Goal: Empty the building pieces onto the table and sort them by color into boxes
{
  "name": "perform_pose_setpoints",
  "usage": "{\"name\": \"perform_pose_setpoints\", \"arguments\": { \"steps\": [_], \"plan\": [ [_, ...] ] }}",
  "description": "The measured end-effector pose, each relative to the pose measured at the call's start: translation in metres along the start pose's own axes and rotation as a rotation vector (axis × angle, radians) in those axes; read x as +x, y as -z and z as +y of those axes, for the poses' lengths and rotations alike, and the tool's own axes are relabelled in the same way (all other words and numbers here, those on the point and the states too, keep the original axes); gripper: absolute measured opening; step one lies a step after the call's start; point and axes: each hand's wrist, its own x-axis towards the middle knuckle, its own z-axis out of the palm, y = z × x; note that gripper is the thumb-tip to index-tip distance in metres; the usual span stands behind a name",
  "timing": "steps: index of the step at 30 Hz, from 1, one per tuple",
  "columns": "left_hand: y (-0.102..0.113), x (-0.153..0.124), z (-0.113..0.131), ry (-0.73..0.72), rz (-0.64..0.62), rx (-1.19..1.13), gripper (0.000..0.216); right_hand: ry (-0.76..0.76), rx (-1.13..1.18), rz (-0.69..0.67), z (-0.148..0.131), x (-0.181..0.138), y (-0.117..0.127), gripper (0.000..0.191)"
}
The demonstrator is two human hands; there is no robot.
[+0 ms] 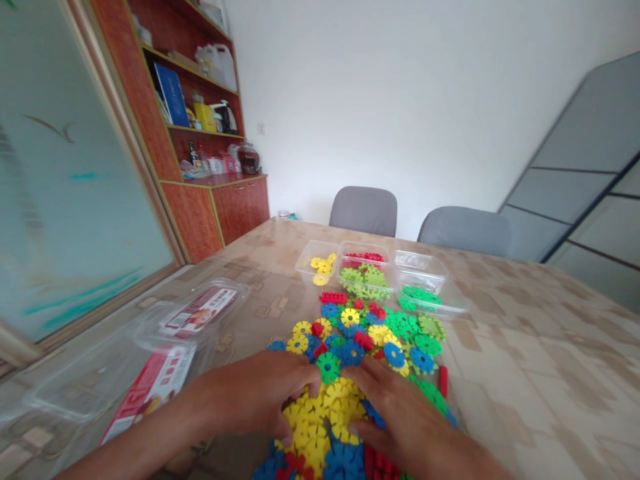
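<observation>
A heap of plastic gear-shaped pieces (360, 340) in yellow, blue, green and red lies on the table (525, 347). My left hand (260, 397) and my right hand (400, 413) rest on the near end of the heap, both curled around a cluster of yellow pieces (325, 417). The fingers of each hand press on these yellow pieces from either side. Beyond the heap stand clear tubs: one with yellow pieces (320, 263), one with light green pieces (367, 280), one with red pieces (365, 255) and one with dark green pieces (427, 297).
A clear lidded box (200, 313) with a red and white card lies at the left, beside a larger clear bin (95, 380). Two grey chairs (364, 210) stand behind the table. A wooden shelf cabinet (200, 133) lines the left wall.
</observation>
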Motion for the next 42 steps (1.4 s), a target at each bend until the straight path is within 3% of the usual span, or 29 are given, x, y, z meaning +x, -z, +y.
{"name": "perform_pose_setpoints", "arguments": {
  "steps": [3, 9, 15, 19, 28, 34, 42],
  "plan": [
    [-0.001, 0.000, 0.003, 0.001, -0.026, 0.004, 0.039, -0.018, 0.007, -0.003, -0.001, 0.002, -0.004, 0.050],
    [-0.001, 0.007, 0.002, -0.025, -0.029, -0.042, 0.029, -0.076, 0.110, 0.009, -0.002, 0.008, -0.009, 0.024],
    [0.000, 0.011, -0.001, -0.006, -0.057, -0.082, 0.031, -0.043, 0.120, -0.008, -0.003, 0.008, -0.008, 0.045],
    [0.003, 0.010, -0.002, -0.015, -0.056, -0.118, 0.031, -0.079, 0.146, 0.030, -0.004, 0.010, -0.008, 0.031],
    [0.005, 0.015, -0.008, -0.041, 0.079, -0.146, 0.011, -0.076, 0.380, 0.090, 0.003, 0.017, -0.007, 0.021],
    [0.000, 0.020, -0.016, -0.013, 0.206, -0.177, 0.007, -0.088, 0.353, 0.124, 0.006, 0.020, -0.001, 0.018],
    [-0.006, 0.029, -0.015, -0.018, 0.207, -0.480, 0.013, -0.074, 0.543, 0.164, 0.002, 0.018, 0.001, 0.007]
  ]
}}
